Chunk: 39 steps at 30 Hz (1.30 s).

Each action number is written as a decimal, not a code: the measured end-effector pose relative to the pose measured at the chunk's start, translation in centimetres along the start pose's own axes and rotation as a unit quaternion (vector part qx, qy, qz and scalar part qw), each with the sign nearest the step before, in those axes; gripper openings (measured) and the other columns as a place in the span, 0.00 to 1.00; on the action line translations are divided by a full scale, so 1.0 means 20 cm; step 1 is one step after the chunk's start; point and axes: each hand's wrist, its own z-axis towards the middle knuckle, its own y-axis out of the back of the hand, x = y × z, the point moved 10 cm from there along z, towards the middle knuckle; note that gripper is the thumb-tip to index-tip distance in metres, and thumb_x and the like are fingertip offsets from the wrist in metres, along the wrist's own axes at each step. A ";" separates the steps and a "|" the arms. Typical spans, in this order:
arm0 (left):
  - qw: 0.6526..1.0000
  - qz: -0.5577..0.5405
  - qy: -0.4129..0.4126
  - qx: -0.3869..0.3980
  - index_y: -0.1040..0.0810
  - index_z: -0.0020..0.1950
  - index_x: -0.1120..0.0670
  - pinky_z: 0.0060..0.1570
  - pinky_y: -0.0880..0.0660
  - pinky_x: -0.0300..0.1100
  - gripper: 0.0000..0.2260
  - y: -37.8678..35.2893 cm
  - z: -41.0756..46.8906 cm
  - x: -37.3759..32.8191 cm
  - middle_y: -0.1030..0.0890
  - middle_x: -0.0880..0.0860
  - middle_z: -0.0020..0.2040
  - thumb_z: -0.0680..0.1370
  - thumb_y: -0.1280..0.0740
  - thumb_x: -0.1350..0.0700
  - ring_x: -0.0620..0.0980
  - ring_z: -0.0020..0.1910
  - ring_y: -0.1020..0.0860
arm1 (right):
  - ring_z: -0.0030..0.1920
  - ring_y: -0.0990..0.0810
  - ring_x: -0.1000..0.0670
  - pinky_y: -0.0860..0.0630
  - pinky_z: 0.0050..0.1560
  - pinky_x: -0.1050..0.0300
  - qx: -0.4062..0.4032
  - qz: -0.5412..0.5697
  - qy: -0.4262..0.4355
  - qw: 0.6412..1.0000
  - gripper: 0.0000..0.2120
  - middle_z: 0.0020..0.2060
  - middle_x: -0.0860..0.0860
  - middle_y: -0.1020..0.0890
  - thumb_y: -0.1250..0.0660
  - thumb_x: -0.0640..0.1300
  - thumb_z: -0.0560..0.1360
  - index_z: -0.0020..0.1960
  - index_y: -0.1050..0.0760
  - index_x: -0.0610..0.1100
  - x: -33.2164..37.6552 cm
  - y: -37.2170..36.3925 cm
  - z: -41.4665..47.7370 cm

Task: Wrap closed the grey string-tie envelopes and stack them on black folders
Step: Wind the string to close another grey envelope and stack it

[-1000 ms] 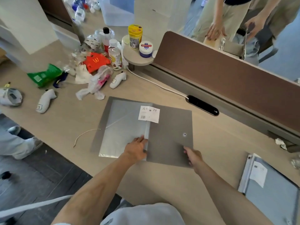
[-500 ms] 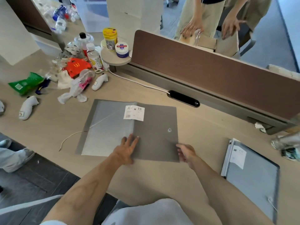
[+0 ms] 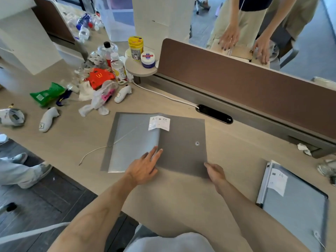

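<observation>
My left hand [image 3: 143, 168] lies flat with the fingers spread and stretched forward, palm down on the near edge of the flat grey plastic string-tie envelope [image 3: 181, 146], right where its dark flap meets the paler translucent left half. My right hand [image 3: 215, 172] is curled at the envelope's near right corner, thumb and fingers closed on that corner, though I cannot tell how much of the sheet sits between them. The envelope lies in the middle of the pale wooden table [image 3: 172, 200], opened out, with a small round metal button [image 3: 197, 143] on the dark right half and a white paper label [image 3: 159, 123] folded over its far edge. A thin white string [image 3: 94, 151] trails loose from the envelope's left side across the table toward the near edge. At the near right, well apart from my hands, a black-edged folder [image 3: 294, 206] lies flat with a pale grey envelope on top of it, carrying its own white label. On the far left the table holds a scatter of clutter: a green plastic packet [image 3: 47, 94], a red paper carton [image 3: 100, 78], a clear drink bottle with a white cap [image 3: 119, 70] and crumpled plastic bags. A small round shelf [image 3: 141, 70] carries a yellow-lidded canister [image 3: 135, 48] and a squat white jar [image 3: 148, 59], both upright.
</observation>
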 end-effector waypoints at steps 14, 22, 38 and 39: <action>0.985 -0.121 0.113 -0.057 0.48 0.77 0.51 0.62 0.27 0.53 0.29 0.16 -0.05 0.16 0.47 0.49 0.79 0.78 0.44 0.46 0.54 0.74 0.38 | 0.33 0.18 0.47 0.19 0.28 0.60 0.129 0.266 0.043 0.954 0.16 0.45 0.47 0.23 0.44 0.28 0.78 0.56 0.28 0.45 0.41 -0.03 -0.18; 0.948 -0.286 0.098 -0.102 0.51 0.78 0.50 0.69 0.35 0.51 0.40 0.43 -0.07 0.03 0.39 0.54 0.76 0.70 0.38 0.41 0.57 0.71 0.34 | 0.31 0.16 0.52 0.19 0.30 0.61 0.166 0.333 0.097 0.923 0.15 0.44 0.45 0.20 0.44 0.28 0.78 0.50 0.25 0.46 0.59 0.20 -0.30; 0.636 -0.738 0.214 -0.072 0.30 0.68 0.59 0.52 0.22 0.51 0.19 0.29 -0.20 -0.12 0.20 0.56 0.56 0.78 0.34 0.55 0.54 0.53 0.21 | 0.28 0.19 0.51 0.24 0.24 0.61 0.168 0.106 0.216 0.956 0.20 0.43 0.44 0.17 0.43 0.35 0.81 0.70 0.38 0.47 0.64 0.24 -0.52; 0.633 -0.728 0.252 -0.075 0.30 0.67 0.61 0.51 0.23 0.51 0.19 0.20 -0.22 -0.07 0.20 0.56 0.54 0.78 0.34 0.58 0.54 0.51 0.21 | 0.28 0.20 0.51 0.25 0.24 0.61 0.165 0.064 0.212 0.961 0.22 0.45 0.43 0.18 0.43 0.36 0.81 0.73 0.41 0.46 0.59 0.17 -0.50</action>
